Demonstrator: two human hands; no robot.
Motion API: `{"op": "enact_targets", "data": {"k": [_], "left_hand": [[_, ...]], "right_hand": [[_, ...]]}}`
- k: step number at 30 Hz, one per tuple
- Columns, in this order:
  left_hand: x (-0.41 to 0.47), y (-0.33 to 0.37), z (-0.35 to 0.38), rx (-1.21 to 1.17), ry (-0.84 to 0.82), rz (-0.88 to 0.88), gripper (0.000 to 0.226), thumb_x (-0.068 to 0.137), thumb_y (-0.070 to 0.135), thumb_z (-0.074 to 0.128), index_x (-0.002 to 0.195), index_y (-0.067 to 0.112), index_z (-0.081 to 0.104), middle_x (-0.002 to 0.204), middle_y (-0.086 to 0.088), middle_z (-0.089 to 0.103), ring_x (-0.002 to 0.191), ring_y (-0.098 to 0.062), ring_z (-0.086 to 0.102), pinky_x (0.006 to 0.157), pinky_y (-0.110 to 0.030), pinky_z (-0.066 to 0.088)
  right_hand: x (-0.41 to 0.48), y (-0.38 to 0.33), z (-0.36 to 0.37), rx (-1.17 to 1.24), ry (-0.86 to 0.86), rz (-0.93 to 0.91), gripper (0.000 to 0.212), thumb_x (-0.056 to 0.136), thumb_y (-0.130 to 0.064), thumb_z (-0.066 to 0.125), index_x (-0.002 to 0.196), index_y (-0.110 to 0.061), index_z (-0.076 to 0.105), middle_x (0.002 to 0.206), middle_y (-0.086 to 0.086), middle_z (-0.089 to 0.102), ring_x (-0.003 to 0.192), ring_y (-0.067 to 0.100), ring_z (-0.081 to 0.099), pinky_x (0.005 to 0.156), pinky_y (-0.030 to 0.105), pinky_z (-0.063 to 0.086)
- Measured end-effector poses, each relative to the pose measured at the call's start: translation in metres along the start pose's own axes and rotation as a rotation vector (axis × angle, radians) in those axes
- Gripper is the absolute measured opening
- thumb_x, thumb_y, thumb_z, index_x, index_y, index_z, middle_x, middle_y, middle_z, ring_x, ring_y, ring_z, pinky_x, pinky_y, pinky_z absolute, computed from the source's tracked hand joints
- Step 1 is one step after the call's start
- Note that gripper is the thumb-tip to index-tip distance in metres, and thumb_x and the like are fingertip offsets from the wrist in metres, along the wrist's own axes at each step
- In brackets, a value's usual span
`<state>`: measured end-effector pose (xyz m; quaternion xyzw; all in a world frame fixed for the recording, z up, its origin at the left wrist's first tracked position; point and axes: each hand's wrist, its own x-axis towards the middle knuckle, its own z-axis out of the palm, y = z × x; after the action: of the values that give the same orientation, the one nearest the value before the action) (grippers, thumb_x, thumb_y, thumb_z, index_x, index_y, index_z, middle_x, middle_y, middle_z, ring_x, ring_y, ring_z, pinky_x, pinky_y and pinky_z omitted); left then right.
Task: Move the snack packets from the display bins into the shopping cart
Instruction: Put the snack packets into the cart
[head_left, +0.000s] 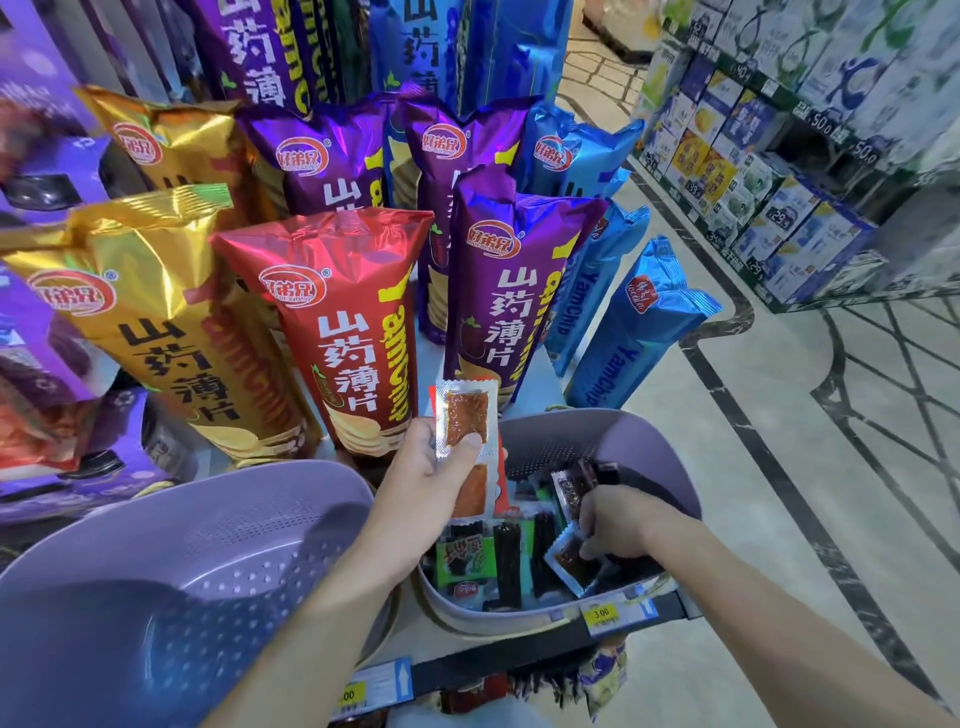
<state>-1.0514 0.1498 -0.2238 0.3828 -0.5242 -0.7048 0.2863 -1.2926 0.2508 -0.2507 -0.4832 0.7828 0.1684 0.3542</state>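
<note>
Red chip bag (337, 332), white-lettered, flanked by a gold bag (156, 332) to its left and a purple bag (504, 291) to its right, blue bags (634, 332) beyond; below it, a clear snack packet (465, 421) of rust-brown filling and a lilac, dot-perforated bin (550, 441).

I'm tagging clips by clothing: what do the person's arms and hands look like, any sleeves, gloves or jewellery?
Both forearms are bare, with no sleeve in view. The left hand and right hand wear no gloves, and no watch, bracelet or ring shows on the wrists or fingers.
</note>
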Motion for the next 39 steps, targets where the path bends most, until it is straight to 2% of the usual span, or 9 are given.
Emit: {"op": "enact_targets", "data": {"k": [4,7,11,16,18,24,28,34,39], "left_hand": [[0.001,0.0,0.0,0.005,-0.003,-0.004,0.021,0.107,0.029,0.062,0.125,0.032,0.053,0.114,0.011,0.079,0.104,-0.018,0.079,0.081,-0.036,0.066],[0.002,0.0,0.0,0.021,0.006,-0.009,0.02,0.106,0.032,0.063,0.124,0.034,0.054,0.114,0.011,0.079,0.104,-0.018,0.079,0.087,-0.045,0.064],[0.003,-0.001,-0.002,0.01,0.014,-0.013,0.023,0.102,0.037,0.065,0.123,0.036,0.056,0.117,0.009,0.079,0.106,-0.02,0.078,0.091,-0.05,0.063],[0.003,-0.002,-0.002,-0.001,0.037,-0.024,0.024,0.103,0.037,0.066,0.124,0.037,0.056,0.117,0.01,0.078,0.106,-0.018,0.078,0.089,-0.05,0.065],[0.004,-0.002,-0.002,0.017,0.057,-0.029,0.022,0.104,0.036,0.065,0.123,0.038,0.056,0.114,0.011,0.079,0.104,-0.017,0.079,0.088,-0.049,0.065],[0.004,0.003,0.006,0.065,0.078,-0.03,0.014,0.106,0.03,0.063,0.12,0.032,0.058,0.111,0.002,0.08,0.099,-0.019,0.079,0.09,-0.052,0.064],[0.002,0.007,0.01,0.093,0.044,-0.062,0.013,0.107,0.032,0.062,0.119,0.036,0.063,0.113,0.006,0.079,0.107,-0.02,0.076,0.1,-0.055,0.059],[-0.002,0.012,0.015,-0.001,-0.016,-0.086,0.025,0.103,0.049,0.062,0.124,0.036,0.063,0.116,0.009,0.079,0.108,-0.009,0.075,0.095,-0.038,0.058],[0.001,0.011,0.011,0.063,-0.007,-0.029,0.036,0.097,0.022,0.077,0.128,0.03,0.06,0.113,0.012,0.079,0.105,-0.012,0.076,0.09,-0.037,0.062]], "right_hand": [[0.001,-0.002,0.003,0.025,-0.005,-0.063,0.016,0.085,-0.032,0.082,0.087,-0.019,0.071,0.098,0.002,0.075,0.088,0.02,0.068,0.067,0.027,0.048],[-0.001,-0.005,0.004,0.1,-0.028,-0.113,0.024,0.087,-0.024,0.08,0.072,-0.025,0.061,0.091,0.0,0.074,0.08,0.015,0.063,0.077,0.031,0.054],[-0.01,0.001,-0.003,0.277,-0.006,-0.115,0.028,0.093,-0.013,0.073,0.071,-0.025,0.06,0.063,-0.012,0.067,0.064,0.007,0.061,0.059,0.018,0.047],[-0.023,0.007,-0.012,0.83,0.117,-0.156,0.01,0.1,-0.002,0.064,0.091,-0.006,0.059,0.086,0.017,0.061,0.077,0.03,0.061,0.073,0.04,0.061],[-0.03,0.007,-0.015,1.061,0.117,-0.188,0.009,0.102,-0.001,0.059,0.096,-0.004,0.054,0.093,0.021,0.057,0.08,0.033,0.06,0.068,0.045,0.063],[-0.054,0.002,-0.031,1.375,0.096,-0.45,0.016,0.1,-0.011,0.065,0.108,0.0,0.057,0.104,0.022,0.069,0.088,0.039,0.068,0.071,0.047,0.061],[-0.055,-0.025,-0.036,1.472,0.133,-0.527,0.03,0.099,-0.012,0.063,0.117,0.009,0.051,0.109,0.028,0.065,0.096,0.042,0.063,0.089,0.065,0.052],[-0.048,-0.062,-0.037,1.421,0.281,-0.489,0.016,0.099,-0.015,0.068,0.107,-0.002,0.062,0.093,0.019,0.075,0.078,0.028,0.074,0.068,0.037,0.062],[-0.047,-0.049,-0.045,1.487,0.265,-0.419,0.018,0.095,-0.012,0.072,0.104,0.003,0.066,0.089,0.02,0.073,0.075,0.033,0.074,0.069,0.039,0.064]]}}
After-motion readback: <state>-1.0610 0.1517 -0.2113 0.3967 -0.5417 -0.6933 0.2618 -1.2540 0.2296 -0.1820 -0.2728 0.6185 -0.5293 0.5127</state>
